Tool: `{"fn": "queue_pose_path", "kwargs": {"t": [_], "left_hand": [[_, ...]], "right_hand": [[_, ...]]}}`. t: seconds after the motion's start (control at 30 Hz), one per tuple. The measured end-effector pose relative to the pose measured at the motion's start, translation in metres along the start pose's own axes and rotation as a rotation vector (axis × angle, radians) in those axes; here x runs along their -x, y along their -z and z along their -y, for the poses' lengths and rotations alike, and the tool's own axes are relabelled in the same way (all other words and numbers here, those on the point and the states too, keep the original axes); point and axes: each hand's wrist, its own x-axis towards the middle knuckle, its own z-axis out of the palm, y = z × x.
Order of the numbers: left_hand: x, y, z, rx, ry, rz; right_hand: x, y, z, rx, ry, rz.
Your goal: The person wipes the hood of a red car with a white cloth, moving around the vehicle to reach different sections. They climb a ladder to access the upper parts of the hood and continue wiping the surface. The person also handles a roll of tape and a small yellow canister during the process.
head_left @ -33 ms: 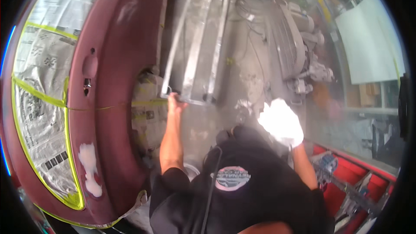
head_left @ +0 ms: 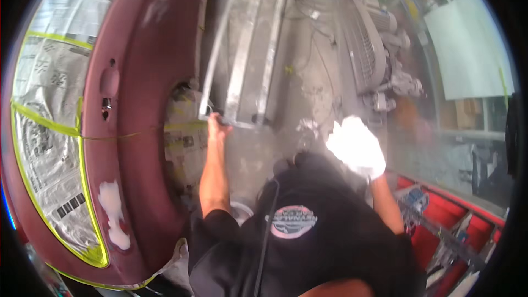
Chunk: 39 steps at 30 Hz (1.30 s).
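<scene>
Two hands out, one on the metal frame.
Left hand (head_left: 215, 125) grips the frame's (head_left: 245, 49) near corner; its long axis runs away ahead. Right hand (head_left: 356, 147), seemingly white-gloved, hovers apart, grip unclear.

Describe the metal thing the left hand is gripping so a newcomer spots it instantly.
Start at the dark red car body. Just right of it a grey metal ladder lies on the floor. The left hand grips its near end: long rails, unlike the machine beside it.

No visible change: left hand (head_left: 215, 125) still on metal frame (head_left: 242, 77).
</scene>
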Motion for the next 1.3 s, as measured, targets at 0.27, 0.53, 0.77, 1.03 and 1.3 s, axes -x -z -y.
{"fn": "queue_pose_path", "kwargs": {"t": [0.27,0.53,0.77,1.03,1.3], "left_hand": [[0.014,-0.027,0.013,0.014,-0.047,-0.103],[0.025,-0.051,0.028,0.011,-0.285,-0.373],[0.056,-0.093,0.009,-0.150,-0.149,-0.771],[0.047,-0.189,0.010,-0.792,-0.669,-1.286],[-0.066,-0.364,-0.119,-0.882,-1.012,-1.150]], "right_hand": [[-0.076,0.000,0.007,-0.617,-0.051,0.049],[-0.260,0.077,-0.017,-0.685,-0.245,0.197],[-0.440,0.171,0.012,0.659,0.426,0.244],[-0.639,0.183,0.046,1.062,0.498,0.277],[-0.805,0.163,0.048,1.108,0.581,0.356]]}}
